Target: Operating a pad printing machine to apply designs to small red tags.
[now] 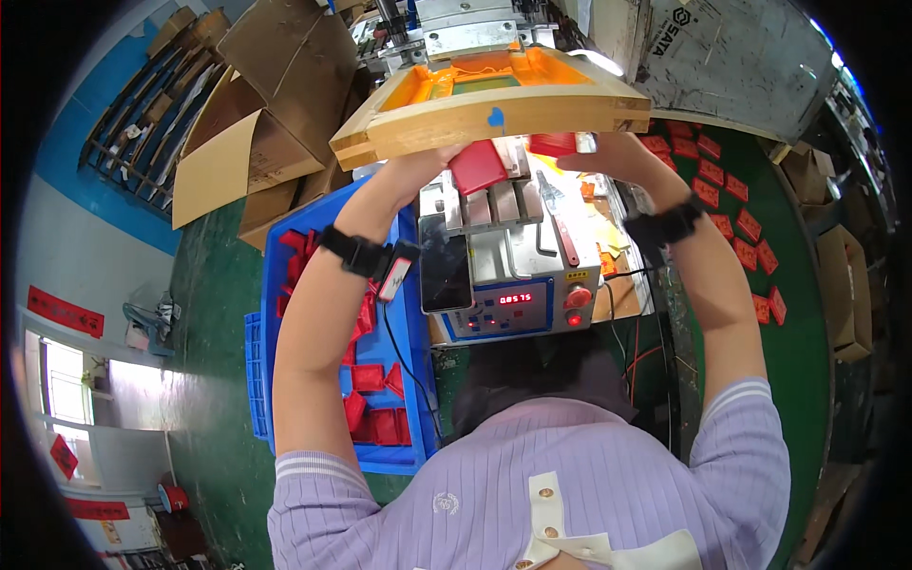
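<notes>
Below the front bar of a wooden screen frame (494, 122), my left hand (439, 161) is closed on a flat red box (478, 167), which is tilted over the metal jig blocks (494, 204). The frame and the box cover most of its fingers. My right hand (608, 157) reaches in from the other side. Its thumb lies against the lower right end of a second red box (553, 143), and its other fingers are largely hidden under the frame. Orange ink (546, 68) coats the inside of the frame, around a greenish screen window.
The machine's control panel (499, 309) has a lit red display. A phone (446, 266), hex keys (514, 252) and a spatula (560, 223) lie on its top. A blue crate (410, 418) of red boxes stands left. Several printed red boxes (749, 225) lie on the green surface at right.
</notes>
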A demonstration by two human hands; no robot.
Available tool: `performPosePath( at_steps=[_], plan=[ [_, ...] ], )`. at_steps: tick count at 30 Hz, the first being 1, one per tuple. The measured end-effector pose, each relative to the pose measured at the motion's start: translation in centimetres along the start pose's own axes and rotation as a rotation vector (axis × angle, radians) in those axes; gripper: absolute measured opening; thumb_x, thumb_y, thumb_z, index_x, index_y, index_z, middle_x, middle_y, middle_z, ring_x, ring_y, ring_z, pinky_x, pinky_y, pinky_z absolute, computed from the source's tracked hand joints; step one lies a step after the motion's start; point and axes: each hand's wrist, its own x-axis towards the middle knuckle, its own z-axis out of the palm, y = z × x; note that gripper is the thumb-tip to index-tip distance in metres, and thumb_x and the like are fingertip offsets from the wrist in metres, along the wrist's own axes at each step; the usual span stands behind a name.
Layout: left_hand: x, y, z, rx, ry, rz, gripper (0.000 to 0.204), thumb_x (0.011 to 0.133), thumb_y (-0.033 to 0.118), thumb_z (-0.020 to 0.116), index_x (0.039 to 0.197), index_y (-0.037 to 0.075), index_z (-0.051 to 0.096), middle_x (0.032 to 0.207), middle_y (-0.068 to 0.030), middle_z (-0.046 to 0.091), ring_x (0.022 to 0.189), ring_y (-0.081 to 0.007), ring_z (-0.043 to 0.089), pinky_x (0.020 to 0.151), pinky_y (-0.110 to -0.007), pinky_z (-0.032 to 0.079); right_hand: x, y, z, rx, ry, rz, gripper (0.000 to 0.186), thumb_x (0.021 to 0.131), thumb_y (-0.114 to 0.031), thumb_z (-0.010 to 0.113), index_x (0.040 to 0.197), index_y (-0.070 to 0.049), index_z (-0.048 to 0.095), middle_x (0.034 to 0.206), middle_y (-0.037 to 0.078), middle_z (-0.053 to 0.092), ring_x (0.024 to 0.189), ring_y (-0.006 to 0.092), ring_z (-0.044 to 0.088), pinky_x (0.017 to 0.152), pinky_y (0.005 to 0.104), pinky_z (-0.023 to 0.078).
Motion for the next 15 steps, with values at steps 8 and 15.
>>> performPosePath(
  at_steps=[8,15],
  plan=[
    [3.5,0.2,1.9,0.728,-0.33,-0.035,0.053,0.091,0.046,0.046,0.12,0.002,0.053,0.112,-0.0146,0.06,0.104,-0.0233,0.056,0.092,-0.031,0.04,-10.0,-0.6,-5.8,0.139,0.131,0.251,0.085,0.065,-0.03,0.077,0.137,-0.008,0.036,0.136,0.013,0.043,0.121,0.0211,0.045,0.101,0.0374,0.034],
    [-0.2,-1.5,3.7,1.05,-0.436,0.255,0.062,0.096,0.046,0.028,0.141,0.003,0.024,0.143,-0.0211,0.028,0.131,-0.0345,0.03,0.11,-0.041,0.02,-17.3,0.0,-5.7,0.292,0.172,0.415,0.077,0.069,-0.013,0.073,0.136,-0.005,0.036,0.131,0.011,0.046,0.12,0.0179,0.045,0.1,0.0299,0.035]
  ],
)
